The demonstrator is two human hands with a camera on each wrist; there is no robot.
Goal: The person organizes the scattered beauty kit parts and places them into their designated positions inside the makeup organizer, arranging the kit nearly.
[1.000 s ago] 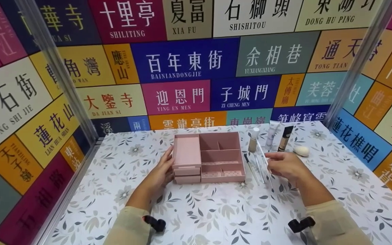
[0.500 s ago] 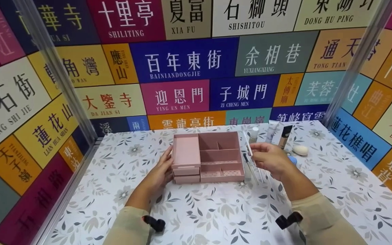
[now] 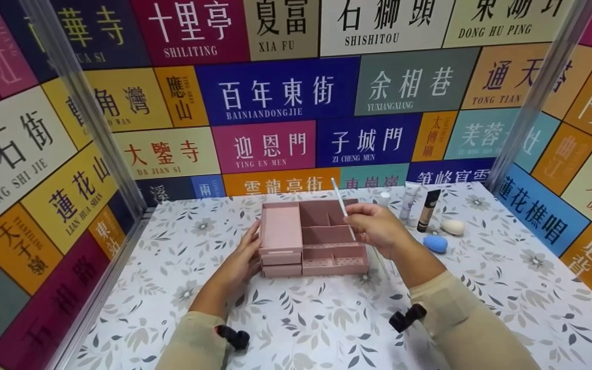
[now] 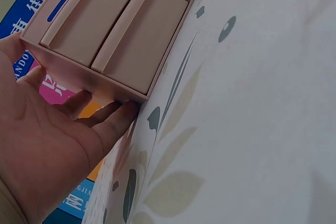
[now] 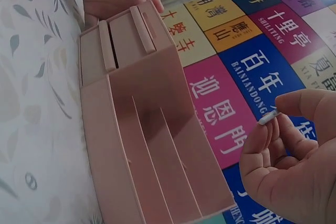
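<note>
A pink desk organizer (image 3: 281, 226) stands on the table, with drawers at its left and divided compartments at its right. My left hand (image 3: 243, 254) rests against its left side; in the left wrist view the extended fingers (image 4: 118, 124) touch the side wall beside the two drawers. With thumb and fingertips my right hand (image 3: 378, 228) pinches a thin white stick (image 3: 338, 194), tilted over the right compartments. Only a short pale end of that stick (image 5: 268, 118) shows in the right wrist view. The compartments (image 5: 157, 145) hold nothing visible there.
Right of the organizer stand a white-capped bottle (image 3: 385, 197), a pale tube (image 3: 408, 203) and a black-capped tube (image 3: 428, 210). A blue sponge (image 3: 435, 244) and a white sponge (image 3: 452, 227) lie nearby. Thin brushes (image 3: 389, 264) lie partly hidden beside my right hand.
My right hand has carried the white stick leftward, from beside the bottles to over the organizer's compartments. The blue sponge has come into view. My left hand stays at the organizer.
</note>
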